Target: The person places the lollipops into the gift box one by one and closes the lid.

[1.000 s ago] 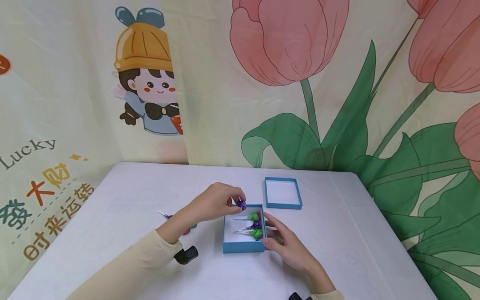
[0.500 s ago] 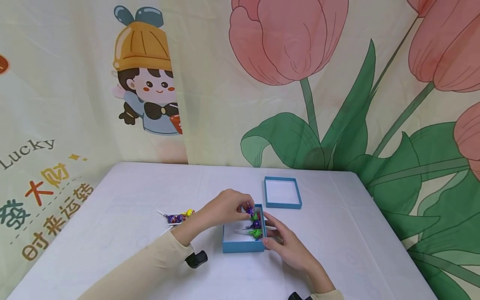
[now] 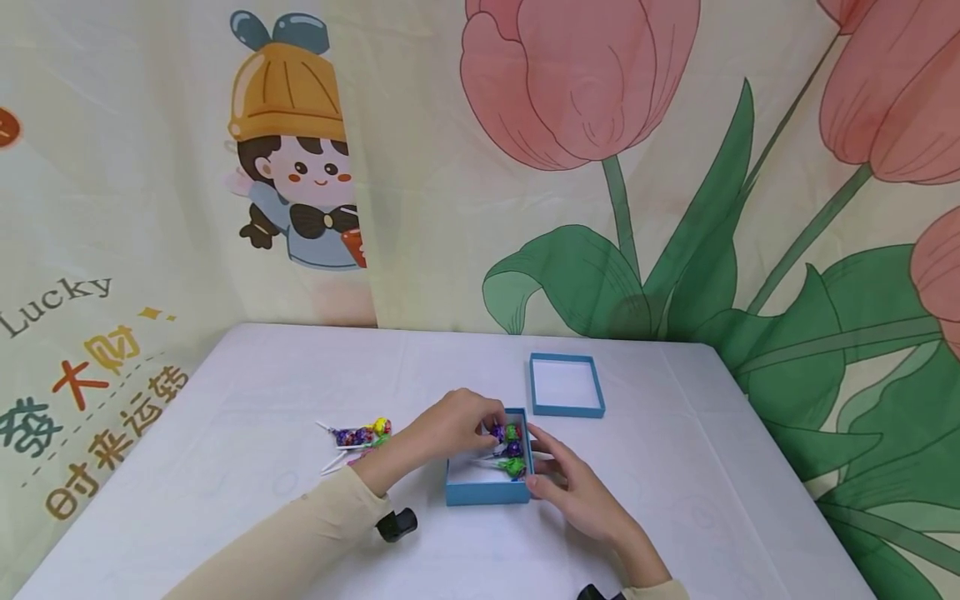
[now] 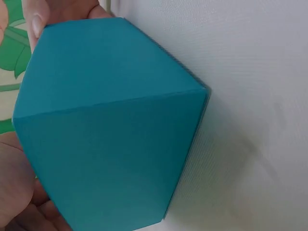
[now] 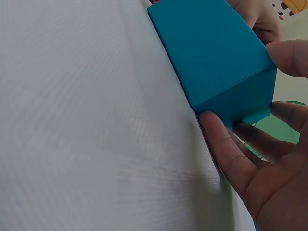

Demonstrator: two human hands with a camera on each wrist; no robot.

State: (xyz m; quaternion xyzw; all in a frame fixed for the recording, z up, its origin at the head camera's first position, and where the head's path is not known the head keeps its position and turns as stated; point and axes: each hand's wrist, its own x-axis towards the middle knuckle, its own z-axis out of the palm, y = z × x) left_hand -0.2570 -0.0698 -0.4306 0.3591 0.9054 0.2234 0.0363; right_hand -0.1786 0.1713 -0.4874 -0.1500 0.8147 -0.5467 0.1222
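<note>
In the head view my left hand [image 3: 453, 429] reaches over the left side of a blue box [image 3: 487, 494] and pinches a purple-wrapped lollipop [image 3: 497, 432] inside it. Several lollipops lie in the box, among them a green one [image 3: 513, 467] and a dark purple one [image 3: 513, 448], heads toward the right wall. My right hand [image 3: 581, 492] rests against the box's right side, fingers spread along the wall. The right wrist view shows its fingertips [image 5: 211, 120] touching that wall and the thumb at the top edge. The box wall hides the lollipops in both wrist views.
Behind the box, to its right, lies a blue-rimmed lid [image 3: 566, 412] with its white inside up. More lollipops [image 3: 356, 437] lie left of the box, partly behind my left forearm. The white table [image 3: 675, 467] ends at a printed backdrop.
My left hand has moved right and down into the box with the purple lollipop. More of the lollipops on the left show now. My right hand has stayed at the box.
</note>
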